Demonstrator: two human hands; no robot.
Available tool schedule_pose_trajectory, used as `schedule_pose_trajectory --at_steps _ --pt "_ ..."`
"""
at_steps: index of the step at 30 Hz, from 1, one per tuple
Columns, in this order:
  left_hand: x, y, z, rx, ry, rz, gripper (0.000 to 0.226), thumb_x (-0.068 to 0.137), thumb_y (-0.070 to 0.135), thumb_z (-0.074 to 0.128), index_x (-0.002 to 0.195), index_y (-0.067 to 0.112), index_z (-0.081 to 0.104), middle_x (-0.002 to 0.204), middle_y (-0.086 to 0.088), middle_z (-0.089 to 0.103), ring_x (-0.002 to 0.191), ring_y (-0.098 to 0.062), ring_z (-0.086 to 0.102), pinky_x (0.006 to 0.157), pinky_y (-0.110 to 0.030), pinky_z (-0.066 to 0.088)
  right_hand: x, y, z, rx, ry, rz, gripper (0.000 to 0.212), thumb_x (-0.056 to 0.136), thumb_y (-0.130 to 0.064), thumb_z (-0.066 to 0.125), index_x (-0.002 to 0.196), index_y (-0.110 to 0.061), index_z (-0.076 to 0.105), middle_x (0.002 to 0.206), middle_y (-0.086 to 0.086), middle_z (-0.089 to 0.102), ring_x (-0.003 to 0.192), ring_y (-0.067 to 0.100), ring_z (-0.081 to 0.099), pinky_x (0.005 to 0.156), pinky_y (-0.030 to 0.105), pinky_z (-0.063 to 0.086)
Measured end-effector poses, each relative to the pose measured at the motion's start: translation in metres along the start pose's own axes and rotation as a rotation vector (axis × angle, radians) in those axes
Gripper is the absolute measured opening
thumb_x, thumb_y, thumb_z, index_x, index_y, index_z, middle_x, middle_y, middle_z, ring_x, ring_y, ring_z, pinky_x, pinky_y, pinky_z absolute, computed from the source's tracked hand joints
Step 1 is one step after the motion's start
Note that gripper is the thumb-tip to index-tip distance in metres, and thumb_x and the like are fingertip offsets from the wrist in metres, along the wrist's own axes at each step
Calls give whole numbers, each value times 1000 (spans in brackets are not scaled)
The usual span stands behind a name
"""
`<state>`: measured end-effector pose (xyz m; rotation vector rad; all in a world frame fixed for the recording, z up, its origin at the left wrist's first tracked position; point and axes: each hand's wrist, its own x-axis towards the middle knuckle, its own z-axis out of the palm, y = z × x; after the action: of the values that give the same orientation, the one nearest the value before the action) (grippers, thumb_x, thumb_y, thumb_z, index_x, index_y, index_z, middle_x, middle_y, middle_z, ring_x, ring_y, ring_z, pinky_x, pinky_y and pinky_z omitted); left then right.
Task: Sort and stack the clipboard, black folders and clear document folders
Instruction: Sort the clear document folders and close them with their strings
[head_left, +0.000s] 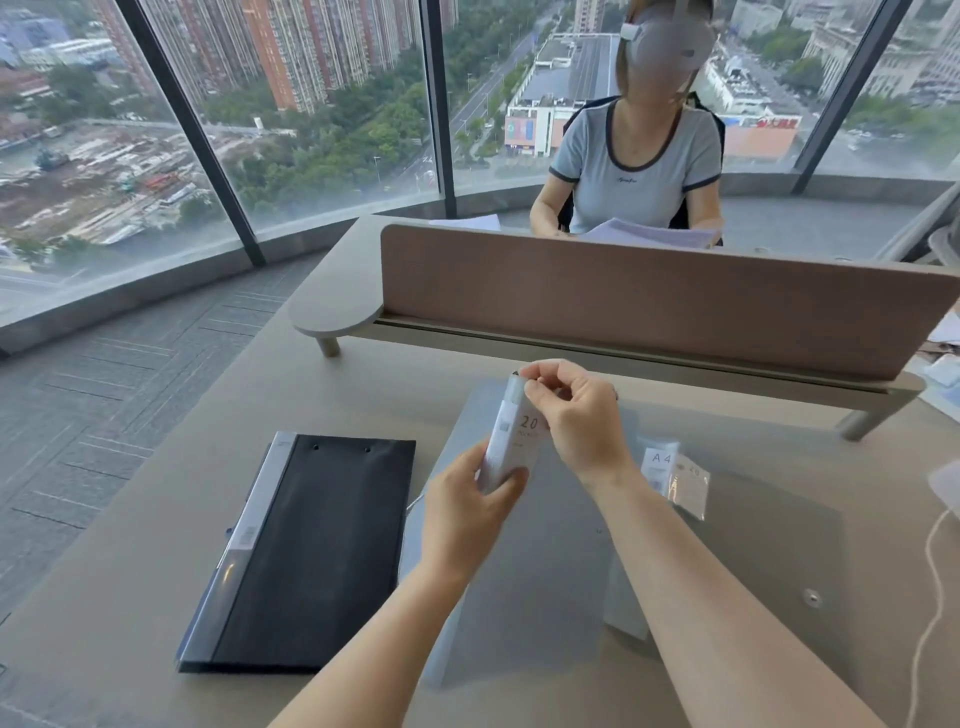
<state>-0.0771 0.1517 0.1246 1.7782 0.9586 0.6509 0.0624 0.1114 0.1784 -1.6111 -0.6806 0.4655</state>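
Beige desk (156, 519): both hands pinch "20"-printed clear sleeve (511, 426).

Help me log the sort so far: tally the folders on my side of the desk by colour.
Black folders, stacked at left, number unclear: 1 stack
Clear document folders: 3 (one held upright, one flat beneath, one at right)
Total: 4 items

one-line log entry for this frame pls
left hand: holds clear document folder upright | right hand: pinches its top | black folders stack: flat, desk left
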Motion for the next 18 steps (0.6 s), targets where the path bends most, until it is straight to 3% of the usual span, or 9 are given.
schedule_pose_trajectory --at_steps 5,8,14,18 --pt "1 17 -4 -56 -4 28 8 83 30 71 84 22 72 70 -14 66 56 -12 45 52 -31 40 -6 -18 -10 64 15 -49 15 91 -8 60 89 -16 73 64 -14 57 60 9 46 64 28 46" --pt "2 30 -9 -47 -13 49 10 83 31 69 78 22 70 61 -8 58 56 -12 42 54 -30 38 -8 -27 -13 91 20 -79 16 91 -9 61 87 -19 74 65 -17 58 64 12 48 66 34 47" --pt "7 67 -22 -119 -25 96 27 81 36 67 76 10 67 71 -21 63 59 -13 46 56 -31 40 -7 -57 -22 220 10 -189 16 93 -3 59 92 -13 72 80 7 59 69 17 49 62 21 48" --pt "16 79 -25 -166 -43 104 23 85 22 70 73 4 63 61 -1 54 57 -14 44 56 -31 38 -2 -68 -27 201 40 -268 20 92 -4 60 97 -19 72 104 17 63 68 18 53 67 24 53"
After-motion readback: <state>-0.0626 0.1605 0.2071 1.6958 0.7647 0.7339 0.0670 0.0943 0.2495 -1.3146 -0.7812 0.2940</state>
